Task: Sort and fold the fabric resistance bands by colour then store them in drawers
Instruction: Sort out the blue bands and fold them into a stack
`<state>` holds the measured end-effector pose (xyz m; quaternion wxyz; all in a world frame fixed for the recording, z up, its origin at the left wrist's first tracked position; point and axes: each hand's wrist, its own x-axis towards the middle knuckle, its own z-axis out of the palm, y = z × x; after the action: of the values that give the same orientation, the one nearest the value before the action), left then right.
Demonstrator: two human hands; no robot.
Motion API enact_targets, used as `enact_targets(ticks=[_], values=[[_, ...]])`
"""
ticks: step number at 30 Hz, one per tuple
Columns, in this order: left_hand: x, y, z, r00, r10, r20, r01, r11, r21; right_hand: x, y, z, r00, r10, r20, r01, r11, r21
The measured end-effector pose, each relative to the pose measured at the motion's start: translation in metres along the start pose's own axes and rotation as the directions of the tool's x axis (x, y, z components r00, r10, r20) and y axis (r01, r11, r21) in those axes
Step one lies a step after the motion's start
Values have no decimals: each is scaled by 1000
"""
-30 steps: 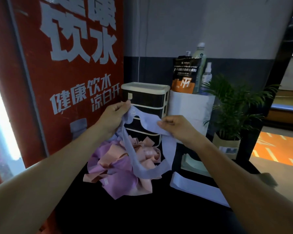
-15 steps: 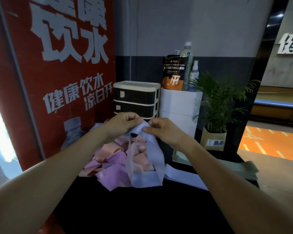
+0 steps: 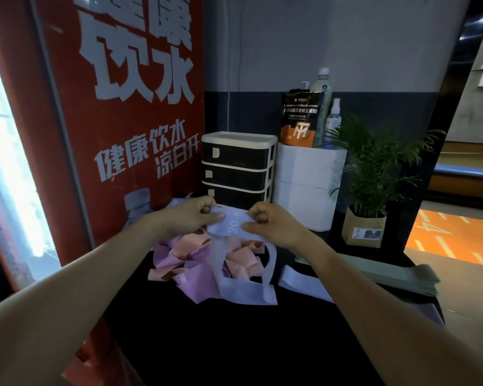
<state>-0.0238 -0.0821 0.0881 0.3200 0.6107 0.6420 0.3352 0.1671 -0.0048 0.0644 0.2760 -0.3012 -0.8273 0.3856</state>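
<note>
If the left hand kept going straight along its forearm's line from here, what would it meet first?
Most likely the right hand: the left hand points up and to the right, along the lavender band both hands pinch. Behind them stands the drawer unit; depth is unclear.

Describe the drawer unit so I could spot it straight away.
Start at the big red poster on the left; the drawer unit stands just right of it, at the back of the black table. Unlike the plain white box beside it, it stacks three dark drawers in a cream frame.

Both hands (image 3: 191, 218) (image 3: 273, 222) raised, fingers pinched.
</note>
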Motion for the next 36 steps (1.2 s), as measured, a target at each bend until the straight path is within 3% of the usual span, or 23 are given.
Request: enact_targets(ticks=[4,9,14,21,32,36], values=[[-4,-5,-10,985,124,-117,-113,989,91,4,-1,13,1000,4,22,-4,1000,25],[-9,5,-14,964,228,-140,-217,972,85,14,-16,31,994,-68,90,65,997,30],[-12,9,-15,911,305,-276,-297,952,71,17,-8,42,994,-2,107,3,1000,-7],[-2,2,-10,826,220,-519,-269,963,-21,-10,22,10,993,107,47,-105,993,-52],[32,0,33,786,127,-606,-246,962,-117,-79,75,-67,954,297,-52,-294,881,-371],[46,-5,55,800,46,-598,-178,970,-164,-114,105,-92,883,402,-240,-460,843,-278]])
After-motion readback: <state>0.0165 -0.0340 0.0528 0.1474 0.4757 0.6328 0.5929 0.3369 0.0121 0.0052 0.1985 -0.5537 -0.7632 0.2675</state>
